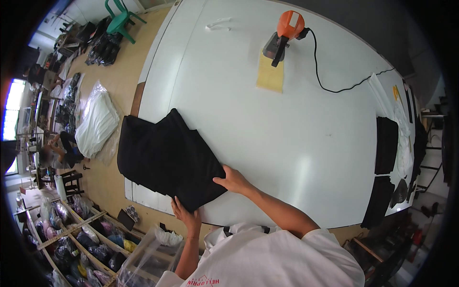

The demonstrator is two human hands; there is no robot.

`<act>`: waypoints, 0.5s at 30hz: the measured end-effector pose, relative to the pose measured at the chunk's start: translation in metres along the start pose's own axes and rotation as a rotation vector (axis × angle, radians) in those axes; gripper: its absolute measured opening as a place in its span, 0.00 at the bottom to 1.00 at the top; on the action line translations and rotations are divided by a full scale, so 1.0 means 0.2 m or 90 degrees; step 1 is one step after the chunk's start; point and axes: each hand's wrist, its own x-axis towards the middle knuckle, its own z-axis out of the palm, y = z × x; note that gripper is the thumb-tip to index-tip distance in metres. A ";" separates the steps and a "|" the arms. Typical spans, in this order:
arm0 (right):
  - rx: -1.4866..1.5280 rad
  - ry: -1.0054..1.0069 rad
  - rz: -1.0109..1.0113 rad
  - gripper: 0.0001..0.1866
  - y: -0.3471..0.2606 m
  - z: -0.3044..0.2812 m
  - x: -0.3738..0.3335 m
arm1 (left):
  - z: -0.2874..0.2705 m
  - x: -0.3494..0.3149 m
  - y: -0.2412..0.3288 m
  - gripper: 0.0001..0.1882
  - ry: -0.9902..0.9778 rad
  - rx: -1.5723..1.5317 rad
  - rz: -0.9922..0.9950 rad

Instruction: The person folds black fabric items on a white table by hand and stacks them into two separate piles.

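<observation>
Closest of all is the person's white shirt (272, 256), with red print near its lower left, drawn up against the near side of a broad white table (267, 138) that fills most of my view. Off to the left of the shirt stands a wooden rack (86, 222) divided into compartments, stuffed with plastic-wrapped bundles. On the table's near left corner lies the black cloth (167, 153), folded in uneven layers, its left side reaching past the table's edge. Past that edge I see a green chair (119, 23) further off and a white bundle (97, 123) in clear plastic on the floor. Two folded black pieces (386, 146) sit in a row along the right side. Toward the far side rests an orange tool (290, 25), its black cord (316, 62) trailing rightward, its grey base over the top of a yellow sheet (270, 79).

Smaller still are the hands. The right hand (233, 180) meets the cloth's right corner, thumb laid on top; the left hand (186, 215) has its fingers at the near edge. Whether either one grips or merely presses, I cannot tell.
</observation>
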 end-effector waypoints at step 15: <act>0.107 0.027 -0.054 0.35 0.06 -0.01 -0.01 | 0.05 0.02 0.04 0.50 0.034 0.076 -0.017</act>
